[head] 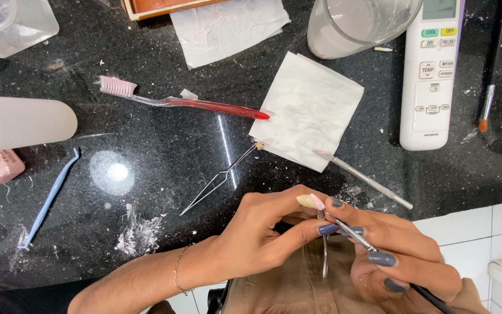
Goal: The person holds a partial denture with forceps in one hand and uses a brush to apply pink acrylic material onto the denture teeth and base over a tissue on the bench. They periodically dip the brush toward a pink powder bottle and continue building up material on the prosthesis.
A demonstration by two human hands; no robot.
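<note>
Black speckled worktop [164, 157], edge near you.

Clear beaker [358, 23] at far edge, milky coating inside, contents unclear. Clear tub [7, 23] far left, contents unclear.

White tissue [309, 110] lies beyond your hands.

Your left hand [262, 232] closed, pinching false nail [310, 201], held over worktop edge, tip pointing left.

Your right hand [402, 256] closed round thin brush [358, 237]; brush axis runs lower right to upper left, tip meeting nail. Right hand nearer.

Desk [164, 157] was glossy speckled black stone; tweezers [219, 177] shiny metal; toothbrush [204, 106] translucent red plastic; tissue [309, 110] matt crinkled paper.
</note>
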